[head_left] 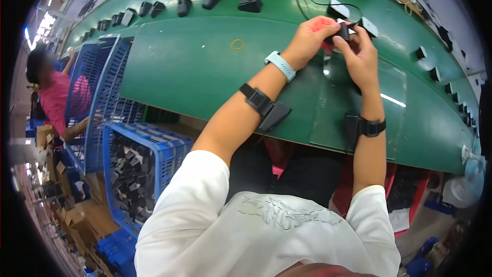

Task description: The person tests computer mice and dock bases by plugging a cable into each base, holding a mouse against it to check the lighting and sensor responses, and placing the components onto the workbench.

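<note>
Above the green bench, my left hand (310,37) pinches a small black plastic part (343,32) from the left. My right hand (361,54) closes on the same part from the right. The fingers hide much of it, so its exact kind does not show. A red glow falls on the left fingertips. Just beyond the hands, a thin black cable (353,5) loops over the bench near a white-topped block (338,8) and a second white-topped block (368,27).
Black plastic housings (250,4) line the green bench (189,66) at the back left, and similar pieces (434,74) run along the right. A yellow rubber band (237,44) lies on it. A blue crate (169,149) of black parts stands at lower left; a person (56,87) sits beyond.
</note>
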`<move>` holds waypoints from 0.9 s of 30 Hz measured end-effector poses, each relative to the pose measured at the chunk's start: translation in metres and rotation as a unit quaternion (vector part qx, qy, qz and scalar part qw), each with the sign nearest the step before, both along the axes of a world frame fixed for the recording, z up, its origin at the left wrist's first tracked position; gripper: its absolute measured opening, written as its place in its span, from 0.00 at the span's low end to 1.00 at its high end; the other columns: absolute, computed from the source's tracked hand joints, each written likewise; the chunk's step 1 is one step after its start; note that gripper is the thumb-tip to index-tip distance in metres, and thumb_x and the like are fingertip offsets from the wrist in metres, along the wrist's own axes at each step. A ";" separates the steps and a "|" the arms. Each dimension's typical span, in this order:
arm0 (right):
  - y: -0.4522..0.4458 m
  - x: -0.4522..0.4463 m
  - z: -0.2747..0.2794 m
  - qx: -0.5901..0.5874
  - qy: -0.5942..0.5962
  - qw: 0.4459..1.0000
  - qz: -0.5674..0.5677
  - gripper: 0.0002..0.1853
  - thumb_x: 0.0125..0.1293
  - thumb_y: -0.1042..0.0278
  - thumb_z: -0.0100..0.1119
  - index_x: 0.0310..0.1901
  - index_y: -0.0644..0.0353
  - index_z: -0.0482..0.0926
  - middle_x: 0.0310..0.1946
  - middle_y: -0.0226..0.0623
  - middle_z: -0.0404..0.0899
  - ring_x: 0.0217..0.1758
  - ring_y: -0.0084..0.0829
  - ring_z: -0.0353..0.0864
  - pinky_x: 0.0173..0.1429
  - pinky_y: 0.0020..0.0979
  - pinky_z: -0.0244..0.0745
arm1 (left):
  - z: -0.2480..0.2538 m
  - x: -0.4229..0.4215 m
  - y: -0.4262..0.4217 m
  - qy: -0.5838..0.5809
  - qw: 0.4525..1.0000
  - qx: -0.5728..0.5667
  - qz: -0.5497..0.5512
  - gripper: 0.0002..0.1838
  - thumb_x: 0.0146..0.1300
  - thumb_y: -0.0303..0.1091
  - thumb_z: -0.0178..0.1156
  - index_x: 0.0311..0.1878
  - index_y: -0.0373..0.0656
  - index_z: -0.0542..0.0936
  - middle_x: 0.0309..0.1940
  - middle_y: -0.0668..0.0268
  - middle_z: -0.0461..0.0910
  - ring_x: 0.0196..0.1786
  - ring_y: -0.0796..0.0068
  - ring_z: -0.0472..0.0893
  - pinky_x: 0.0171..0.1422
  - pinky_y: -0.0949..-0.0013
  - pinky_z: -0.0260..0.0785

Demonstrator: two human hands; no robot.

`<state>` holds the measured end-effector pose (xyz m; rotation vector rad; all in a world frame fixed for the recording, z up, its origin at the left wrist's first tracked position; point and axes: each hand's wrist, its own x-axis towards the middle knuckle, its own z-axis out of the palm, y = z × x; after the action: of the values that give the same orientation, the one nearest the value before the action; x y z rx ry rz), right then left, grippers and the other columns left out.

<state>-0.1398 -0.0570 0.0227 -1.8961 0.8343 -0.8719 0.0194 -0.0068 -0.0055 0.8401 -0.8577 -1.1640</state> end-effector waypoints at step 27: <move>-0.081 -0.054 -0.008 -0.035 -0.237 0.952 -0.191 0.07 0.72 0.68 0.66 0.41 0.62 0.85 0.32 0.23 0.79 0.34 0.15 0.73 0.40 0.19 0.68 | -0.025 0.072 -0.033 -0.668 0.542 0.154 0.486 0.33 0.65 0.54 0.64 0.63 0.35 0.76 0.56 0.45 0.76 0.63 0.48 0.71 0.67 0.44 0.61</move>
<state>-0.1936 -0.1384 0.0151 -1.5002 0.8840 -1.5401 0.0917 -0.0401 -0.0301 2.2145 -1.0424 0.6279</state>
